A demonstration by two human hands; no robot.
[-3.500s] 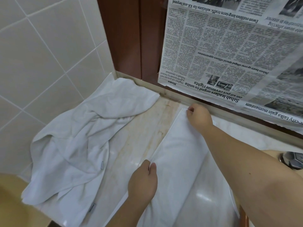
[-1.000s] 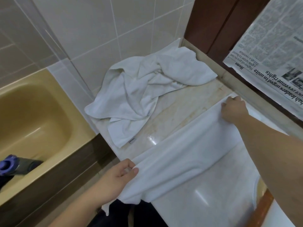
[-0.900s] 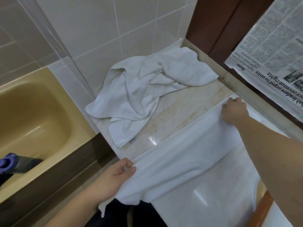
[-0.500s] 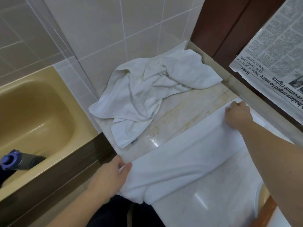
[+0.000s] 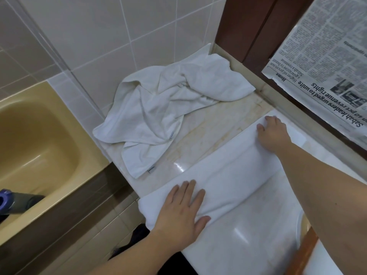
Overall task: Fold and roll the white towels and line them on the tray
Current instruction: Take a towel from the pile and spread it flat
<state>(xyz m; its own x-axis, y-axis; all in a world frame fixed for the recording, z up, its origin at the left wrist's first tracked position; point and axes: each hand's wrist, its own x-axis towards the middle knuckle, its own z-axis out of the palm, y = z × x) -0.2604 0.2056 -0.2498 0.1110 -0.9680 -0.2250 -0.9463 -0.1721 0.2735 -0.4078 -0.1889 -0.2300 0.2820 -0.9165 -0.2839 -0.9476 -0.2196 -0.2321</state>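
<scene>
A white towel (image 5: 224,175), folded into a long strip, lies diagonally across the marble counter (image 5: 208,130). My left hand (image 5: 182,211) lies flat with spread fingers on its near end at the counter's front edge. My right hand (image 5: 272,133) presses down on the far end near the back ledge, fingers bent at the tips. A crumpled pile of white towels (image 5: 162,110) sits in the back left corner against the tiles. No tray is in view.
A beige bathtub (image 5: 33,139) lies to the left, below the counter, with a blue-capped dark object (image 5: 12,201) on its rim. Newspaper (image 5: 325,62) hangs over the dark wooden frame at the back right. A basin edge (image 5: 303,229) shows at the right.
My left hand let go of the towel's hanging near end and now lies flat on top of it on the counter. My right hand stays on the far end.
</scene>
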